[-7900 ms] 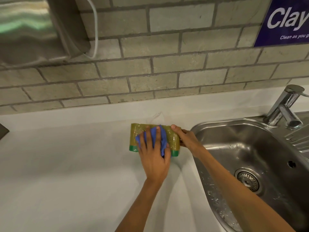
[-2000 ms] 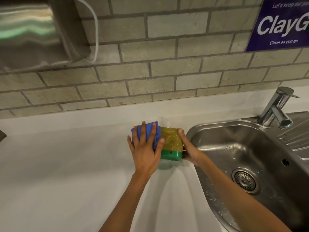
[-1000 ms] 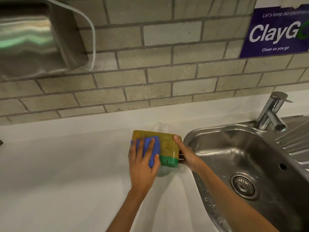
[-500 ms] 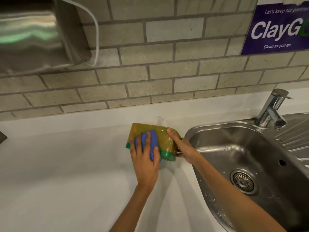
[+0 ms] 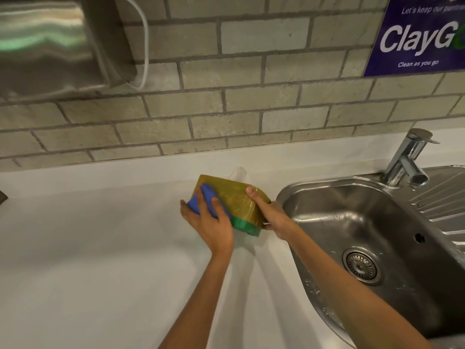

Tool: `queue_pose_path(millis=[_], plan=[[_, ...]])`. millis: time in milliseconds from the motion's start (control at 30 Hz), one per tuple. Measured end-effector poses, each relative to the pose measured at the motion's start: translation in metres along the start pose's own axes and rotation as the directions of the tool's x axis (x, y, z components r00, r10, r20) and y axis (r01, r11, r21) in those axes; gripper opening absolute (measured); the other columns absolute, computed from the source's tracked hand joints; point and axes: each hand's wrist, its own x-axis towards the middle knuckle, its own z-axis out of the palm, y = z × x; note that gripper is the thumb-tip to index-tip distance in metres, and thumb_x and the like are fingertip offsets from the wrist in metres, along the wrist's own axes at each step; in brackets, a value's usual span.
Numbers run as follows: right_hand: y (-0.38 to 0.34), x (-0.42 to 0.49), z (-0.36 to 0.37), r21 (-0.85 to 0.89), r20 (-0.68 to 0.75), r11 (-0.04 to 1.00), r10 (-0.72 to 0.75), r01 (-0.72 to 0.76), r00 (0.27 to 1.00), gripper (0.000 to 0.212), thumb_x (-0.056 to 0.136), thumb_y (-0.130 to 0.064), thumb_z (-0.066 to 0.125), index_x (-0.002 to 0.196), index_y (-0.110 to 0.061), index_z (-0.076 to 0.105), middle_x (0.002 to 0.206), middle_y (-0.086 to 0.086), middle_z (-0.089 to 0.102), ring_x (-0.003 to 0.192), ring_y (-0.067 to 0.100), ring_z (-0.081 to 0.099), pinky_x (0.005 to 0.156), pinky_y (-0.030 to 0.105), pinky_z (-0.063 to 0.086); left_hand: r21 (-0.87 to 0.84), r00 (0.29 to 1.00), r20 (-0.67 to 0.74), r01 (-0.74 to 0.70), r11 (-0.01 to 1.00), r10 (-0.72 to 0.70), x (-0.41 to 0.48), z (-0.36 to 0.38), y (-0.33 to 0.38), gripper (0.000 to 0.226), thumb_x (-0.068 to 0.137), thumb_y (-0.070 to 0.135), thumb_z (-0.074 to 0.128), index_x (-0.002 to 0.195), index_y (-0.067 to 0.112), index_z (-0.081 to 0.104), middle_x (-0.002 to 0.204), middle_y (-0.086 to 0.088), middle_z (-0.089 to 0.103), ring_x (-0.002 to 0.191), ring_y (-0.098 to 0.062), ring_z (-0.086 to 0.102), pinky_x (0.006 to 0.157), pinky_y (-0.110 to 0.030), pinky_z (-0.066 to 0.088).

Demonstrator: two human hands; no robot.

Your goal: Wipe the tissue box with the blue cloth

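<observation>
The tissue box (image 5: 235, 197) is yellow-olive with a green base band, wrapped in shiny film, and is tilted up off the white counter (image 5: 88, 260). A white tissue pokes out behind it. My right hand (image 5: 270, 216) grips its right end, thumb on the upper face. My left hand (image 5: 208, 222) presses the crumpled blue cloth (image 5: 206, 200) against the box's left end. Most of the cloth is hidden under my fingers.
A steel sink (image 5: 372, 238) with a drain lies just right of the box, and a chrome tap (image 5: 407, 159) stands at its back. A brick wall runs behind the counter. A steel dispenser (image 5: 50, 44) hangs upper left and a purple sign (image 5: 420, 36) upper right.
The box has tilted further, its left end raised. My left hand with the cloth has slid from the front face toward the box's left end. My right hand keeps its grip.
</observation>
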Motion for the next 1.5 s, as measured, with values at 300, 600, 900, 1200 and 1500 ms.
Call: queue_pose_path(millis=[300,600,900,1200,1500], plan=[[0.009,-0.004,0.018,0.056,-0.137,0.983,-0.168,0.177,0.976,0.117,0.029,-0.074,0.074,0.122,-0.005,0.054,0.114,0.007,0.068,0.104,0.018,0.065,0.091,0.032,0.054,0.073,0.996,0.080,-0.046,0.996,0.040,-0.026,0.005,0.007,0.048,0.098,0.021,0.041,0.144,0.014,0.032,0.153,-0.021,0.019,0.142,-0.033,0.018,0.115,-0.036,0.020],[0.022,-0.006,0.017,0.231,-0.083,0.966,-0.101,0.117,0.991,0.090,0.073,-0.070,0.051,0.136,-0.009,0.029,0.134,0.011,0.047,0.122,0.024,0.050,0.105,0.040,0.043,0.070,0.974,0.172,-0.160,0.985,0.146,-0.021,-0.013,-0.012,0.045,0.098,0.021,0.038,0.142,0.013,0.036,0.141,-0.016,0.039,0.128,-0.028,0.041,0.103,-0.037,0.041],[0.036,-0.011,0.025,0.121,-0.181,0.959,-0.234,0.257,0.955,0.062,0.076,-0.039,0.070,0.116,-0.019,0.027,0.125,0.011,0.049,0.101,0.016,0.054,0.067,0.014,0.044,-0.004,0.900,0.195,0.398,0.917,-0.389,-0.010,-0.012,-0.002,0.064,0.089,0.049,0.048,0.143,0.020,0.029,0.137,-0.011,0.049,0.125,-0.031,0.047,0.107,-0.047,0.039],[0.046,-0.022,0.034,-0.041,-0.213,0.960,-0.279,0.276,0.936,0.078,0.074,-0.044,0.071,0.136,-0.015,0.032,0.124,0.007,0.035,0.099,0.018,0.049,0.086,0.023,0.044,-0.025,0.911,0.072,0.409,0.912,-0.406,-0.001,-0.010,-0.004,0.048,0.096,0.042,0.039,0.136,0.016,0.039,0.130,-0.014,0.056,0.116,-0.033,0.054,0.099,-0.040,0.045],[0.053,-0.035,0.051,-0.045,-0.238,0.952,-0.303,0.301,0.923,0.072,0.077,-0.031,0.072,0.130,-0.009,0.030,0.124,0.008,0.032,0.098,0.015,0.045,0.086,0.019,0.040,-0.094,0.883,0.062,0.469,0.878,-0.465,-0.006,-0.011,-0.012,0.051,0.092,0.026,0.051,0.138,0.011,0.033,0.130,-0.016,0.055,0.115,-0.033,0.056,0.100,-0.038,0.044]])
